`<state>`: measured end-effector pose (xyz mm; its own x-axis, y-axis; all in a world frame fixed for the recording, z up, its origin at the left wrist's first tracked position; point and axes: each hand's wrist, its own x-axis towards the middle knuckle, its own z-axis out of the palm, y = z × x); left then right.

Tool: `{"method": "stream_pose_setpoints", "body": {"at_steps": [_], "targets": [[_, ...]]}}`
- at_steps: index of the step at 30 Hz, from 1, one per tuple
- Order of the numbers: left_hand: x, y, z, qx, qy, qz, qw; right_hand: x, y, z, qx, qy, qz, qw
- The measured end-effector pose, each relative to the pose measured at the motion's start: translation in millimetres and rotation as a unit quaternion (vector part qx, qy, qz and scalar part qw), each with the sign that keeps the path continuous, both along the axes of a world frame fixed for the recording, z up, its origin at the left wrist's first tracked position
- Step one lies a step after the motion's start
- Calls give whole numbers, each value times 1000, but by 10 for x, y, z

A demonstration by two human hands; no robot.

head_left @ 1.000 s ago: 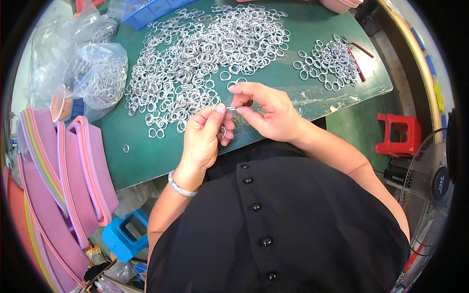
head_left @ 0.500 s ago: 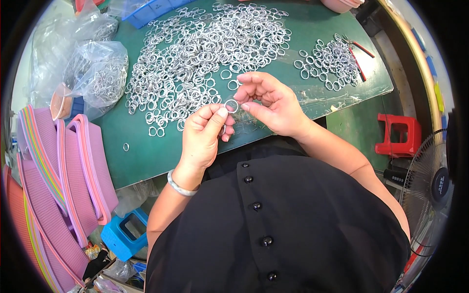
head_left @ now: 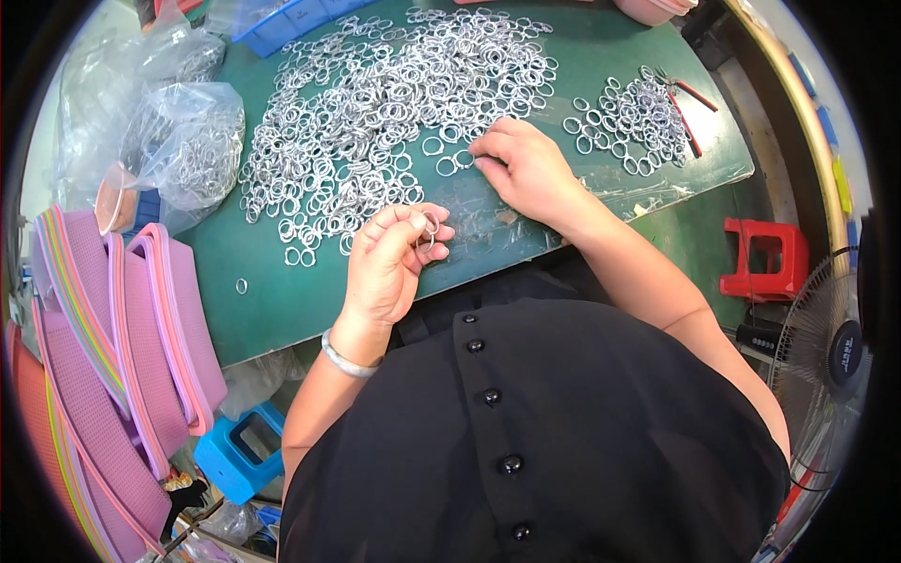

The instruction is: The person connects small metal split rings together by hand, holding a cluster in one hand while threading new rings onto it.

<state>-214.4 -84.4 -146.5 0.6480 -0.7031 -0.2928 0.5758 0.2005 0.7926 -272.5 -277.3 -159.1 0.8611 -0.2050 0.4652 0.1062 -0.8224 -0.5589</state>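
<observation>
While pinched between thumb and forefinger of the left hand [head_left: 383,258], at the centre of the frame: one silver ring [head_left: 431,222], tilted nearly edge-on. Other fingers of that hand loosely curled; cannot tell how many rings in the grasp altogether. Right hand [head_left: 521,174], right of centre: back uppermost, thumb and forefinger slightly parted, fingertips at a few loose rings [head_left: 446,166] beside the main heap; cannot tell whether gripping any.

Upper middle: large heap of silver rings [head_left: 394,103], spread over a green table [head_left: 291,324]. Upper right: smaller heap of rings [head_left: 631,122], with red-handled pliers [head_left: 693,98] just beside.

Containers, as follows. Upper left: clear plastic bag [head_left: 202,145], partly filled with silvery metal pieces. Behind it, nearer the top edge: second plastic bag [head_left: 186,54], likewise holding metal pieces. Top, left of centre: blue plastic bin [head_left: 305,21], cut by the picture's edge; contents hidden. Top, right of centre: pink basin [head_left: 652,9], seen only in part; contents hidden. Left: small tan tub [head_left: 116,199], tilted beside the first bag; contents unclear. Left edge, downward: several pink perforated baskets [head_left: 158,338], turned on their sides, rims striped or plain; interiors too obscured to list.
</observation>
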Motion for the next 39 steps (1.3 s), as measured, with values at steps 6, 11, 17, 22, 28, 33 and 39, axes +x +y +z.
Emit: {"method": "stream_pose_setpoints", "body": {"at_steps": [6, 11, 17, 22, 28, 33, 39], "targets": [[42, 34, -53, -27, 32, -7, 999, 91, 29, -1, -95, 60, 5, 994], [64, 29, -32, -22, 63, -26, 997, 80, -12, -30, -73, 40, 28, 996], [12, -29, -6, 28, 25, -32, 999, -17, 81, 106, 237, 62, 91, 965], [-16, -90, 50, 35, 3, -13, 999, -87, 224, 103, 494, 114, 146, 850], [-21, -61, 83, 27, -18, 8, 999, -136, 225, 133, 572, 138, 213, 780], [-25, -49, 91, 18, -24, 13, 999, -168, 243, 135, 579, 117, 229, 774], [-49, -68, 125, 27, -27, 15, 999, -182, 275, 148, 520, 125, 197, 822]]}}
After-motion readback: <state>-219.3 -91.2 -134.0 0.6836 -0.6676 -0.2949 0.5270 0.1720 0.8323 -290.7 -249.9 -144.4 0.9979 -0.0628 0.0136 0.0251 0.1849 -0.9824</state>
